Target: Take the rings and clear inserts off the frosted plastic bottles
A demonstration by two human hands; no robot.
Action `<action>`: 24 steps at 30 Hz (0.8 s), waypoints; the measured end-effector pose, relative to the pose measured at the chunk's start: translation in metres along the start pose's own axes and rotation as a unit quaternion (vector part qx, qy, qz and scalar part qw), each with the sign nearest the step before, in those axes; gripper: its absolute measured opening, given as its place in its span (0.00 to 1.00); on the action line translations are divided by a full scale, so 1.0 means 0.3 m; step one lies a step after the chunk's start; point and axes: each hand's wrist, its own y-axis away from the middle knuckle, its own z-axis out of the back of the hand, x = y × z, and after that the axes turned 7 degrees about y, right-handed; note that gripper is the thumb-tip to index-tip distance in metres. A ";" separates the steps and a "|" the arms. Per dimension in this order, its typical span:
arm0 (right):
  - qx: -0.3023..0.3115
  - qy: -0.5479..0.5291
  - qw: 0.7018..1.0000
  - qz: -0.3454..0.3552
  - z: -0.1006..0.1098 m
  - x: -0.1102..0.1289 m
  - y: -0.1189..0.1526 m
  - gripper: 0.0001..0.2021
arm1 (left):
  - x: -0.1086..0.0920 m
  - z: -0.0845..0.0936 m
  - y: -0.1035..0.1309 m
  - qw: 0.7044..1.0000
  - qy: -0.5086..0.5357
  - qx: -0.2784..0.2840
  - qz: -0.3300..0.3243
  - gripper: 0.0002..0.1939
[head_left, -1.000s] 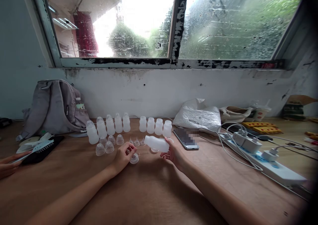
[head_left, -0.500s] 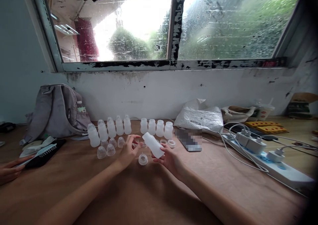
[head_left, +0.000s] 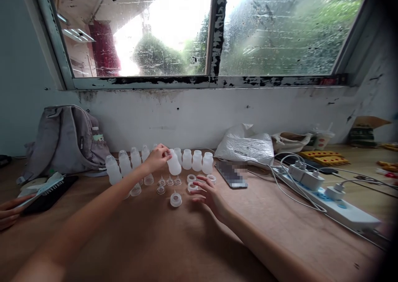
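My left hand (head_left: 158, 156) pinches a frosted white baby bottle (head_left: 174, 164) at its upper end. The bottle has no cap on and tilts slightly beside a row of similar uncapped bottles (head_left: 197, 161). My right hand (head_left: 213, 197) hovers with its fingers apart near several white collar rings (head_left: 192, 186), holding nothing. A collar with a nipple in it (head_left: 175, 200) lies between and in front of my hands. Several clear nipples (head_left: 169, 181) lie behind it. Left of them stand bottles with clear caps (head_left: 113, 171), partly hidden by my left arm, and loose clear caps (head_left: 136, 190).
At far left, another person's hand (head_left: 10, 211) holds a light-blue item over a black pad (head_left: 51, 197). A grey backpack (head_left: 66, 137) leans by the wall. To the right are a phone (head_left: 234, 176), a silver bag (head_left: 245, 143) and a power strip (head_left: 336, 203) with cables.
The bottle has passed from my right hand to my left, moving back and left towards the bottle row. My right hand has let go and spread its fingers. The view has shifted slightly.
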 end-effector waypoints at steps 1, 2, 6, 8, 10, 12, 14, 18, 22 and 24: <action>-0.002 0.001 1.000 0.000 0.005 -0.004 -0.004 0.17 | 0.021 0.002 -0.016 0.999 -0.034 0.004 -0.002 0.06; -0.004 0.002 1.000 -0.001 0.008 -0.009 -0.007 0.17 | 0.044 -0.001 -0.030 0.998 -0.060 0.007 -0.001 0.06; -0.010 0.008 1.000 -0.004 0.013 -0.025 -0.013 0.16 | 0.132 -0.055 -0.059 0.994 -0.108 0.018 0.015 0.06; -0.006 0.011 1.000 -0.004 0.012 -0.030 -0.013 0.16 | 0.163 -0.089 -0.067 0.991 -0.128 0.023 0.022 0.07; -0.001 0.013 1.000 -0.004 0.011 -0.034 -0.012 0.16 | 0.185 -0.114 -0.079 0.989 -0.145 0.027 0.029 0.08; 0.002 0.018 1.000 -0.003 0.011 -0.038 -0.010 0.16 | 0.198 -0.128 -0.095 0.986 -0.161 0.029 0.036 0.09; 0.004 0.024 1.000 -0.002 0.012 -0.040 -0.009 0.16 | 0.207 -0.135 -0.113 0.983 -0.175 0.030 0.044 0.10; 0.010 0.030 0.999 0.001 0.015 -0.045 -0.011 0.16 | 0.216 -0.146 -0.140 0.979 -0.196 0.032 0.055 0.10; 0.016 0.033 0.999 0.002 0.018 -0.047 -0.015 0.15 | 0.207 -0.154 -0.143 0.976 -0.208 0.026 0.056 0.11; 0.019 0.036 0.999 0.001 0.018 -0.046 -0.014 0.15 | 0.191 -0.148 -0.138 0.976 -0.210 0.015 0.052 0.13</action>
